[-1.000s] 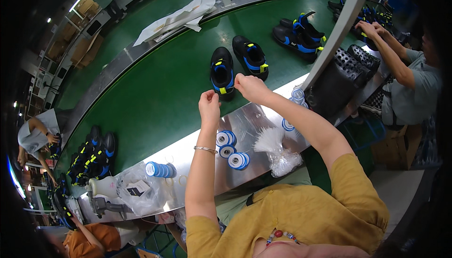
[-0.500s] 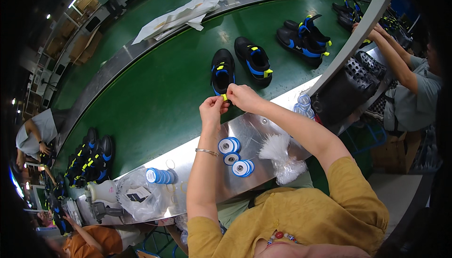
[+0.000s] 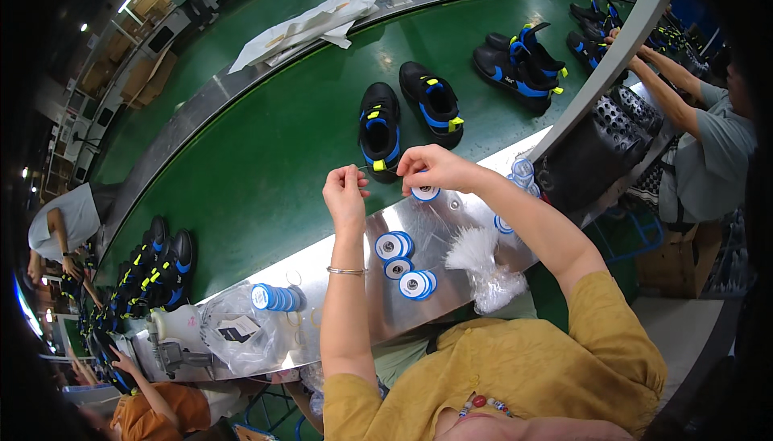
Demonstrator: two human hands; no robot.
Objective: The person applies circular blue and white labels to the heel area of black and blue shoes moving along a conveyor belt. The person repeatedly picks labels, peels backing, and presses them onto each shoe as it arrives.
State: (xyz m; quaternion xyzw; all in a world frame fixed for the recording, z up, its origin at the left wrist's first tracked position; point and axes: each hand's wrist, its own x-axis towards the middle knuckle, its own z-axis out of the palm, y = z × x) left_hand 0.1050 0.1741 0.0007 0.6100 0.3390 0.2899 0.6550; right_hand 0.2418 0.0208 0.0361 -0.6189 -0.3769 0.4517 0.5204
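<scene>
1. Left hand (image 3: 345,193): pinched on a thin thread end.
2. Right hand (image 3: 435,169): closed on blue-white spool (image 3: 424,192), just above steel bench (image 3: 451,224).
3. Progress: thread drawn out; black shoes (image 3: 409,113) on the belt untouched.

— How many shoes are on my belt?
— In front of me one pair, two black shoes (image 3: 407,119) at centre. Upper right, another pair (image 3: 519,67), and further shoes beyond that I can't count.
— And the reels?
— On the steel shelf (image 3: 451,224) I count three blue-and-white reels (image 3: 400,260) at centre, one reel (image 3: 425,192) under my right hand (image 3: 439,169), and a stack (image 3: 275,298) at lower left.
</scene>
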